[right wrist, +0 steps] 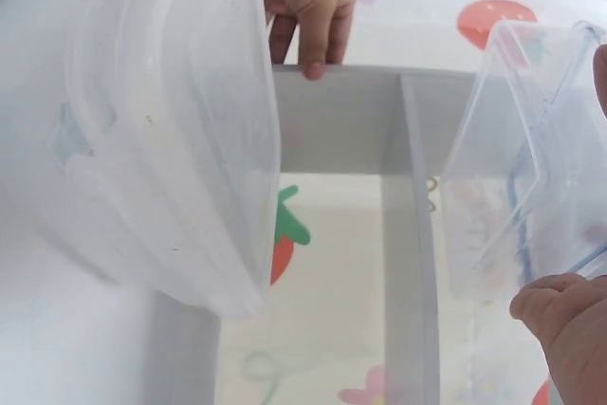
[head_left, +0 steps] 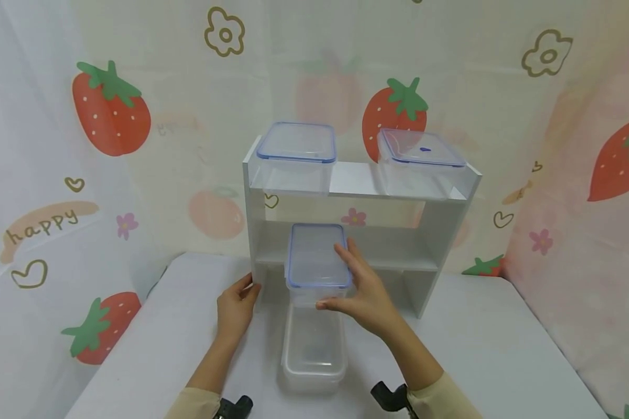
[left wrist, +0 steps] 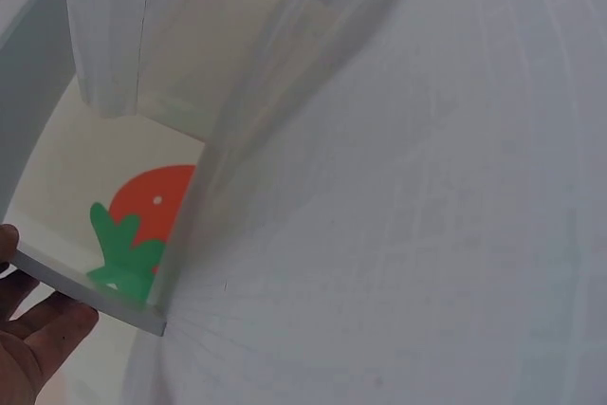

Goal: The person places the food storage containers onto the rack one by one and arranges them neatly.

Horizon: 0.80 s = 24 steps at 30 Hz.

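Observation:
A clear plastic food container with a blue-edged lid (head_left: 318, 256) is in front of the white shelf (head_left: 340, 180). My right hand (head_left: 369, 297) grips its right side, thumb near the lower front and fingers at the lid's edge; in the right wrist view, the container (right wrist: 512, 149) appears between thumb and fingers. At the left, my left hand (head_left: 237, 305) pinches the front edge of the shelf's side panel, with the thumb on one face and fingers on the other in the left wrist view (left wrist: 90, 296). Another clear container (head_left: 314, 349) lies on the table below; no blue lid shows on it.
Two blue-lidded clear containers stand on the shelf's top, one at the left (head_left: 296, 142) and one at the right (head_left: 421, 148). A middle board (head_left: 398, 256) divides the shelf below. The white table (head_left: 493, 349) extends to both sides. Behind hangs a strawberry-print curtain (head_left: 168, 116).

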Motion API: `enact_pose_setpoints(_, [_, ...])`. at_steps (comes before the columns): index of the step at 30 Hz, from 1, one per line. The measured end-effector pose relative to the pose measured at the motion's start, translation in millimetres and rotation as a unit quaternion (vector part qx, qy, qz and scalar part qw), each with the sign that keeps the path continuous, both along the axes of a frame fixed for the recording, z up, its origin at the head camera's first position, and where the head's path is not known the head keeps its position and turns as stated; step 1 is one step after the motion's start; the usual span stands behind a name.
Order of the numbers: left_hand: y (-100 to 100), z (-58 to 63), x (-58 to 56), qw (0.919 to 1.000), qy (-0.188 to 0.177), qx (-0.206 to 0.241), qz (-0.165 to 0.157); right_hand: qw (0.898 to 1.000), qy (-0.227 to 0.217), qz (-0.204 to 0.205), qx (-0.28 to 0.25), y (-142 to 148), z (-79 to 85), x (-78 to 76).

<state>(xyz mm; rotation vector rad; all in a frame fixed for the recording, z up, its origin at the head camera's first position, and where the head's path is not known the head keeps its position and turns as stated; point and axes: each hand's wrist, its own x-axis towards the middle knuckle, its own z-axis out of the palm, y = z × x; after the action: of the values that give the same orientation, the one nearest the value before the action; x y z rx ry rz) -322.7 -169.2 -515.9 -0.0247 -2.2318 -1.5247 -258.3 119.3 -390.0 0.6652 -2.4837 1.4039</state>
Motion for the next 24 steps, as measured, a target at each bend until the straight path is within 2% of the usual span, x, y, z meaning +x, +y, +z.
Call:
enact_pose_setpoints(6, [0, -0.4, -0.3, 1.0, -0.004, 0.003, 0.004, 1.0, -0.001, -0.001, 0.007, -7, 3.2, -6.9])
enact_pose_setpoints(11, [-1, 0.8, -0.5, 0.9999, -0.01, 0.006, 0.006, 1.0, -0.009, 0.007, -0.008, -13, 3.9, -13.9])
enact_pose_setpoints(24, [0, 2.0, 1.9, 0.9997, -0.018, 0.015, -0.002, 0.999, -0.034, 0.012, -0.003, -28, 5.7, -31.2])
